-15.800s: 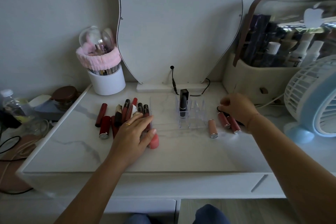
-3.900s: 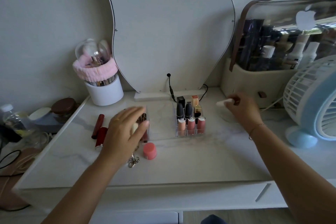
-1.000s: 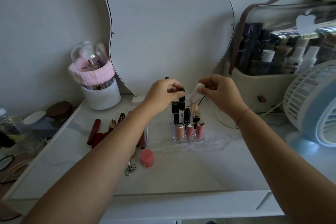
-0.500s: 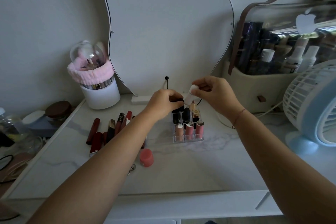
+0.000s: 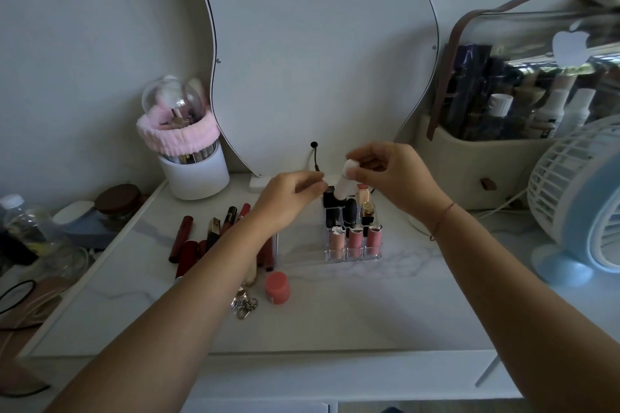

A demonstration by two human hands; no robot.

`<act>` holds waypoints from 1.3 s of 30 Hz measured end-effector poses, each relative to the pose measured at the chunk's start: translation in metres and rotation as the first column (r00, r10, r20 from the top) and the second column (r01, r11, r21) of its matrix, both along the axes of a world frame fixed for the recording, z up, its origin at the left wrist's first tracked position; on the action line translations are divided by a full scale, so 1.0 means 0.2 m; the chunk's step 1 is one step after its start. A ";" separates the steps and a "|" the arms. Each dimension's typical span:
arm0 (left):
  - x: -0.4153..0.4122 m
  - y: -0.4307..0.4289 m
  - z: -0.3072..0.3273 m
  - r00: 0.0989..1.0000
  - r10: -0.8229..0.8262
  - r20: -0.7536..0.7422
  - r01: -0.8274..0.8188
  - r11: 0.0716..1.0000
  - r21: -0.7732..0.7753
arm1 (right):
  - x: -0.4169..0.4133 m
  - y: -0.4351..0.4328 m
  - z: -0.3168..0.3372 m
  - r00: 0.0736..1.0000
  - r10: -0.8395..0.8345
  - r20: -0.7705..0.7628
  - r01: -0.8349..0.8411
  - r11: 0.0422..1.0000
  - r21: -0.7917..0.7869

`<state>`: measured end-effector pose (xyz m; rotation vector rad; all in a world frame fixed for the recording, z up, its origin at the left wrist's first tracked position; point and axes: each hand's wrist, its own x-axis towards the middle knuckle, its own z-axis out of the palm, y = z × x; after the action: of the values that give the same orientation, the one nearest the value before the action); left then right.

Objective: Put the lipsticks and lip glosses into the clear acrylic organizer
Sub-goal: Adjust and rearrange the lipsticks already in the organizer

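The clear acrylic organizer (image 5: 353, 255) stands mid-table with three pink lip glosses (image 5: 355, 239) in its front row and black and gold lipsticks (image 5: 351, 211) behind them. My right hand (image 5: 392, 178) pinches a white tube (image 5: 345, 183), tilted, with its lower end over the back row. My left hand (image 5: 288, 199) hovers just left of the organizer, fingertips closed beside the top of a black lipstick (image 5: 330, 203) standing in the back-left slot. Several loose red and dark lipsticks (image 5: 214, 231) lie on the table to the left, partly hidden by my left forearm.
A pink round pot (image 5: 277, 288) and a keychain (image 5: 245, 304) lie near the table's front. A white brush holder (image 5: 196, 178) stands back left, the mirror (image 5: 318, 43) behind the organizer, a cosmetics case (image 5: 496, 164) and a fan (image 5: 583, 208) at right.
My left hand has lowered the black lipstick into the back-left slot and drawn slightly left. My right hand has brought the white tube down toward the organizer's back row.
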<state>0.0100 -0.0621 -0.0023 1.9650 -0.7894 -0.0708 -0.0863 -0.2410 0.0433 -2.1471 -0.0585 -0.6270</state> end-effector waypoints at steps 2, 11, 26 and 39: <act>-0.03 0.05 -0.02 1.000 -0.022 -0.008 0.023 0.999 0.048 | 0.00 0.03 -0.03 0.999 0.024 -0.039 -0.027 0.996 -0.090; -0.10 0.10 -0.12 0.944 -0.029 0.329 -0.075 0.952 0.298 | 0.01 0.08 -0.15 0.995 -0.052 -0.088 0.022 0.950 -0.311; -0.13 0.27 -0.14 0.928 0.058 0.367 -0.137 0.971 0.194 | -0.06 0.03 -0.17 0.989 -0.151 -0.009 0.148 0.979 -0.141; -0.32 0.40 -0.32 0.880 0.260 0.398 -0.366 0.904 0.220 | -0.26 0.02 -0.51 0.947 -0.276 -0.162 0.301 0.940 0.159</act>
<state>-0.0544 0.0189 -0.0659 2.4065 -0.7038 0.4057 -0.1390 -0.2362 -0.0582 -2.0294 0.3832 -0.6235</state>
